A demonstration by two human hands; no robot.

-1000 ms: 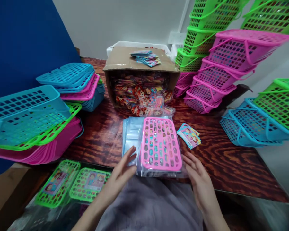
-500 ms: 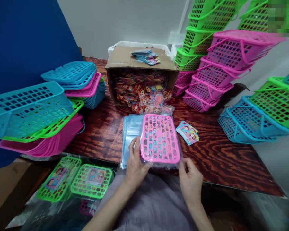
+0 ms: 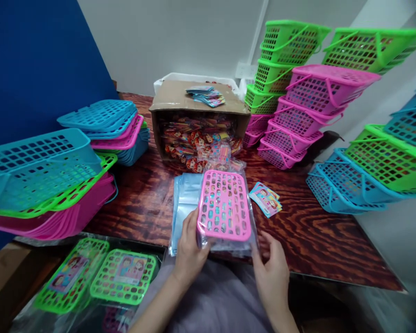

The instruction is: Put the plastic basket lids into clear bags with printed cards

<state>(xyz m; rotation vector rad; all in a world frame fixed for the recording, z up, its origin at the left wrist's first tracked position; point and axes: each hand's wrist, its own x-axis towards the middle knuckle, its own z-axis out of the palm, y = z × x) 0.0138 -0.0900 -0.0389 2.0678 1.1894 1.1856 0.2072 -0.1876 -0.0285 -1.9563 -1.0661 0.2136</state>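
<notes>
A flat pink perforated basket lid (image 3: 224,205) in a clear plastic bag is lifted slightly at the near edge of the wooden table (image 3: 315,240). My left hand (image 3: 190,248) grips its near left corner. My right hand (image 3: 272,266) holds the bag's near right edge, fingers curled. Under and left of it lies a pile of clear plastic bags (image 3: 184,203). A few picture cards (image 3: 265,199) lie just right of the lid.
An open cardboard box (image 3: 197,125) full of small toy packets stands behind, cards on top. Stacks of blue, pink and green baskets rise left (image 3: 52,180) and right (image 3: 298,115). Bagged green lids (image 3: 100,275) lie low at left.
Both hands moved in from beside the bagged pink lid and took hold of its near corners, raising it a little. The view shifted slightly.
</notes>
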